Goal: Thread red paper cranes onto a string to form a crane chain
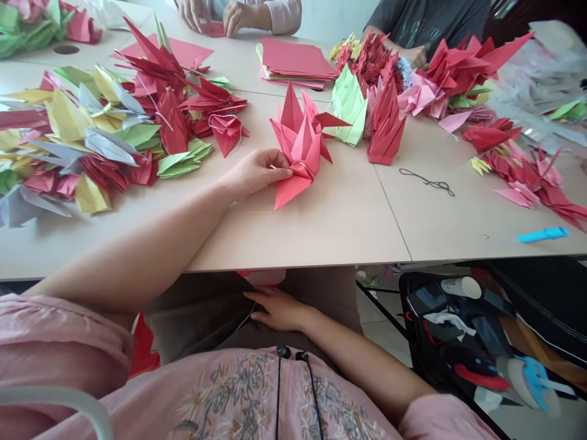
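Note:
My left hand (259, 174) pinches a red folded-paper flower (300, 143) near its base, just over the table (321, 235). Its pointed petals spread upward, and one broad point hangs down towards me. In my lap rests my right hand (277, 310), thumb and forefinger apart. A thin white thread (249, 316) runs by those fingers; whether they touch it, I cannot tell. Behind the flower stand a pale green folded-paper piece (349, 105) and a red folded-paper piece (386, 125). A smaller red piece (227, 133) with white string lies to the left.
Many coloured folded papers (105, 134) heap at the left. A stack of red sheets (298, 60) sits further back. Other people's hands (241, 17) work across the table. Dark string (426, 181) and a blue pen-like tube (543, 234) lie right. A black bin (413, 299) stands below.

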Tool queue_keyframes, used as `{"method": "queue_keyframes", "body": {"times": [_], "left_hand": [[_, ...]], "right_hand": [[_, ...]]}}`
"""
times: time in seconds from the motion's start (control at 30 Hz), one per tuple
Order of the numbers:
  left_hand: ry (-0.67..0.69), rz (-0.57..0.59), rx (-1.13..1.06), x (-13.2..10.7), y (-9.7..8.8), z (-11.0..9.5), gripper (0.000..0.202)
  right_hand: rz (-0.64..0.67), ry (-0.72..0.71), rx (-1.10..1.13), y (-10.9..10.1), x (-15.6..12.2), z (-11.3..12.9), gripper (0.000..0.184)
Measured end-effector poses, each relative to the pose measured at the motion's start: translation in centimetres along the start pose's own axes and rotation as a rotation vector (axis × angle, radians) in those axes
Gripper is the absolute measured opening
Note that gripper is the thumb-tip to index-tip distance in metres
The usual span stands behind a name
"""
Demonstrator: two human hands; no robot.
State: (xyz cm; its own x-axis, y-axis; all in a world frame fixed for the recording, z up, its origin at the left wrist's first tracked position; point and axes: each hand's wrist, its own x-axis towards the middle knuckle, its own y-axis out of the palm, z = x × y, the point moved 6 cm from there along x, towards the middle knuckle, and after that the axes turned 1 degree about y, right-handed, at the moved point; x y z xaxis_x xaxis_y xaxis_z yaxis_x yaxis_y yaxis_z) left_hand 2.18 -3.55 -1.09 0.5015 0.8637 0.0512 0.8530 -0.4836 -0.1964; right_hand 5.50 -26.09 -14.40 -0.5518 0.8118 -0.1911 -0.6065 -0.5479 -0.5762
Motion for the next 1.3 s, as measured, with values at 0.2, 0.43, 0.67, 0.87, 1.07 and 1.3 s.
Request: {"method": "queue_keyframes", "body": {"times": [0.2, 0.43, 0.67, 0.87, 1.07, 1.3], "left_hand": [[0.011, 0.002, 0.008, 0.1, -0.1, 0.3, 0.014], [-0.008, 0.008, 0.002, 0.1, -0.1, 0.3, 0.011], [-0.010, 0.012, 0.049, 0.0, -0.3, 0.1, 0.014], [-0.004, 0.007, 0.074, 0.0, -0.3, 0.2, 0.016], [-0.018, 0.015, 0.061, 0.0, -0.3, 0.3, 0.016], [-0.020, 0.018, 0.043, 0.0, -0.3, 0.4, 0.016]], "right_hand": [[0.127, 0.063, -0.032, 4.6, 2.1, -4.0, 0.021], [0.032, 0.122, -0.010, 3.6, 2.3, -5.2, 0.022], [-0.122, -0.061, 0.053, 0.1, 0.6, -2.3, 0.025], [-0.098, -0.146, 0.085, 0.7, 0.0, -1.8, 0.027], [-0.141, -0.099, 0.096, -0.5, -0.8, -1.3, 0.027], [-0.061, 0.110, 0.025, 0.2, -1.0, -2.9, 0.016]]}}
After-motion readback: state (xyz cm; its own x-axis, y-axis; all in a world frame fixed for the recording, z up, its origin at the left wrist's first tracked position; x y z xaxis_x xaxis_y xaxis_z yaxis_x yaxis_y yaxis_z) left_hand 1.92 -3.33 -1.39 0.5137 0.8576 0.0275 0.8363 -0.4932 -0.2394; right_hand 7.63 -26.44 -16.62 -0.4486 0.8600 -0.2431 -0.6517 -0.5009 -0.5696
